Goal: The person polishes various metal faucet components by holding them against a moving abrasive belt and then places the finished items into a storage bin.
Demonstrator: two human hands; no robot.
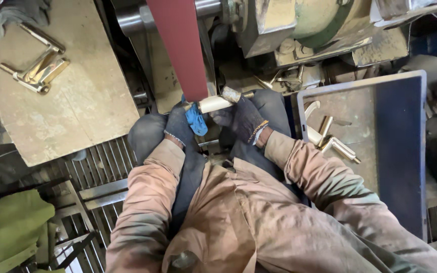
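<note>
Blue tray [400, 151] holds brass handles [330, 139]; hands [218, 119] grip another.

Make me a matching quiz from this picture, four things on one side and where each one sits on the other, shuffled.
1. red sanding belt
2. blue tray
3. polished brass handles
4. pale metal piece

A. on the board at upper left
B. held in both gloved hands
C. running down from the top centre
D. at the person's right

Pairs: 1-C, 2-D, 3-A, 4-B
</note>
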